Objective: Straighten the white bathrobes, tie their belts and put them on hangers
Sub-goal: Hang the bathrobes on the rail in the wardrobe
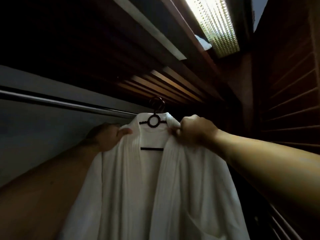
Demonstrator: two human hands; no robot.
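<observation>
A white bathrobe (155, 187) fills the lower middle of the view, hanging open at the front from a dark hanger (153, 121) whose hook sits at the right end of a metal closet rail (60, 103). The rail runs leftward along a pale wall (34, 135), with bare rail and open room on that side. To the right, dark louvred doors (285, 92) stand close beside the robe's shoulder, leaving little space there. Overhead, wooden slats (164, 84) and a lit ceiling panel (213, 23) close in the top. The left hand (110, 135) grips the robe's left shoulder edge, thumb over the cloth. The right hand (195, 130) has its fingers curled round the right collar edge, just beside the hanger's neck ring. The hanger's crossbar (152, 149) shows between the two lapels.
</observation>
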